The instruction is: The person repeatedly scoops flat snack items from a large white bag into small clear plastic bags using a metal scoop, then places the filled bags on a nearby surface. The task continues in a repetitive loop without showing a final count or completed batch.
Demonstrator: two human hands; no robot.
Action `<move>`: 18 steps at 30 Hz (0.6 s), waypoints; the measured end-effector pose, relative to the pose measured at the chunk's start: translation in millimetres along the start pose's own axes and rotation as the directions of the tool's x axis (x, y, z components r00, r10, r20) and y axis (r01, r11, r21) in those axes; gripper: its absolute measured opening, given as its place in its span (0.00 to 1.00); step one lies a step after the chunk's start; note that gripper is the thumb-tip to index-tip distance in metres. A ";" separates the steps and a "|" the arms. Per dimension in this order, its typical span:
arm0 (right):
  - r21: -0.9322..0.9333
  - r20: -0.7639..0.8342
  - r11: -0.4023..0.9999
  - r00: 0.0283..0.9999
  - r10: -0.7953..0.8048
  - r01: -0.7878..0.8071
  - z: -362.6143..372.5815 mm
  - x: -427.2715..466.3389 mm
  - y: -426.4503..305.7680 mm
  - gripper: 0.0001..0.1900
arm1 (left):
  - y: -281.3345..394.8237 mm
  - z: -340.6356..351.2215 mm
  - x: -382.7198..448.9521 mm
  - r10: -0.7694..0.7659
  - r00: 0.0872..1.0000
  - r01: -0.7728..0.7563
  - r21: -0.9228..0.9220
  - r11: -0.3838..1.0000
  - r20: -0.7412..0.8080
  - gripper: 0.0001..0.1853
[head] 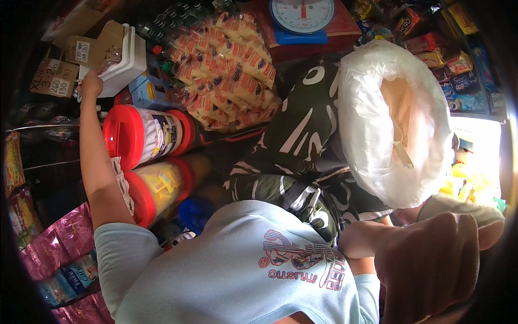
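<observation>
My left hand point(91, 84) reaches out at the upper left, against the near corner of a stack of white foam boxes point(123, 67). A crumpled bit of clear plastic point(112, 58) lies by my fingers, which are partly hidden, so their grip is unclear. At the lower right, a large blurred skin-coloured shape close to the camera appears to be my raised right hand point(429, 263); its fingertips and anything in it cannot be made out. In front of me stands a white plastic-lined sack point(364, 125) of light brown loose contents point(398, 101), with a scoop point(402, 154) resting inside.
Plastic packs of pale, wrapped goods point(226, 77) lie ahead, below a dial scale point(302, 16). Red-lidded jars point(158, 131) stand on their sides beside my left arm. Handwritten cardboard signs point(52, 77) are at upper left. Snack packets point(457, 65) fill the right; sachets point(60, 235) hang left.
</observation>
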State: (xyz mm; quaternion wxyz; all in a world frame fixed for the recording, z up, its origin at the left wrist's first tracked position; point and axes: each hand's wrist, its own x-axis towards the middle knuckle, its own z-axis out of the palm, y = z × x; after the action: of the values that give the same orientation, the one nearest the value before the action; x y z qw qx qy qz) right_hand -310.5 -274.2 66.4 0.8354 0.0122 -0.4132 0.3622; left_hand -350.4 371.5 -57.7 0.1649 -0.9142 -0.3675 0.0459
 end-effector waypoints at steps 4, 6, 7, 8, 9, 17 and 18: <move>-0.005 0.021 0.999 0.999 -0.032 0.032 -0.5 -3.8 2.9 0.19 | -14.9 8.1 5.1 0.134 0.990 -0.139 -0.146 0.980 -0.040 0.14; -0.030 0.000 0.998 0.999 -0.052 0.052 0.2 -7.8 -0.3 0.20 | -6.4 9.6 4.2 0.143 0.986 -0.153 -0.144 0.978 -0.083 0.12; -0.068 -0.062 0.996 0.997 -0.056 0.052 0.2 -10.7 -2.6 0.23 | -3.1 10.1 5.1 0.142 0.986 -0.153 -0.136 0.979 -0.090 0.12; -0.107 -0.123 0.993 0.990 -0.065 0.052 -0.6 -15.0 -6.0 0.26 | -0.7 10.5 5.9 0.156 0.980 -0.173 -0.145 0.974 -0.119 0.11; -0.147 -0.181 0.988 0.980 -0.078 0.051 0.0 -20.3 -8.8 0.29 | -0.3 10.9 7.8 0.114 0.987 -0.131 -0.154 0.979 -0.116 0.11; -0.616 -0.593 0.788 0.650 -0.475 0.015 -22.0 -108.8 -13.8 0.31 | -8.1 18.3 13.8 0.268 0.962 -0.260 -0.501 0.825 -0.058 0.13; -0.616 -0.630 0.787 0.613 -0.477 -0.020 -24.0 -118.3 -12.1 0.31 | -6.0 18.1 11.5 0.265 0.956 -0.294 -0.424 0.857 -0.127 0.14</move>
State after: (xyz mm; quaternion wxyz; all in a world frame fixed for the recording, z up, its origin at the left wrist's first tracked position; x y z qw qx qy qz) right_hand -333.5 -345.8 -28.7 0.9335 -0.3339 -0.1061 0.0766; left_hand -349.7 388.4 -72.3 -0.0418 -0.9722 -0.2261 -0.0440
